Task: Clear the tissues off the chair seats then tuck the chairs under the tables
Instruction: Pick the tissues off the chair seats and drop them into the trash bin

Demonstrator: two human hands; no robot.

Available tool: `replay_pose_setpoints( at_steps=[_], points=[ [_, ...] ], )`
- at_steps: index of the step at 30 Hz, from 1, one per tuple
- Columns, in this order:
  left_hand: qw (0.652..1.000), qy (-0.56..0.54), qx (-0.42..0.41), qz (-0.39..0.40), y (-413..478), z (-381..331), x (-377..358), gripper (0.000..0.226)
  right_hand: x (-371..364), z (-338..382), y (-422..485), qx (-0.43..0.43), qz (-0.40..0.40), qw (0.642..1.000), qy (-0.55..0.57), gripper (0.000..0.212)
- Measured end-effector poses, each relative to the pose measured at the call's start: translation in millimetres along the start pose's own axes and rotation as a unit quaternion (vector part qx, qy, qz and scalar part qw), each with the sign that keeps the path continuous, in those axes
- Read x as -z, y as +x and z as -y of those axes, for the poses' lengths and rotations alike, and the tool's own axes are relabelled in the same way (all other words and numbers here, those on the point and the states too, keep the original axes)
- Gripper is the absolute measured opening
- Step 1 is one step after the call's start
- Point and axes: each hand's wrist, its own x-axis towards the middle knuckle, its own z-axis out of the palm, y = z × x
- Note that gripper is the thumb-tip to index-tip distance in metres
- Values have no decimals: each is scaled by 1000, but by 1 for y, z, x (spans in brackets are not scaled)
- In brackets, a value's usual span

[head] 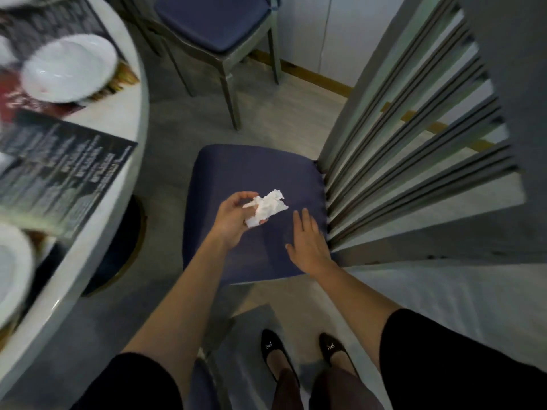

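Observation:
A chair with a dark blue seat cushion (251, 173) and a grey slatted back (414, 149) stands just in front of me, turned away from the round table (118, 184) on the left. My left hand (233, 220) holds a crumpled white tissue (268, 207) just above the seat's middle. My right hand (307, 241) lies flat with straight fingers on the right side of the seat, close to the backrest. No other tissue shows on this seat.
The table carries white plates (69, 68) and dark printed menus (59, 170); its dark round base (118, 247) sits beside the chair. A second blue-seated chair (216, 22) stands further back by a white wall. My feet in black shoes (302, 350) are on the floor below.

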Motion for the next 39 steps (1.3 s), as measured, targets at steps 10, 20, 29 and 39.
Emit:
replay_pose_setpoints(
  at_steps=[10,20,29,39],
  points=[
    [971,51,-40,-230,-164,15,8,25,56,10,-87,243,-2,967,-78,87],
    [904,-56,-13,-423,-349,96,-39,18,59,18,-169,495,49,840,-217,99],
    [813,-134,53,-565,-508,236,-83,17,14,49,-274,680,110,675,-264,92],
    [773,-130,80,-615,-620,329,-149,26,-47,14,-426,823,203,451,-279,86]
  ],
)
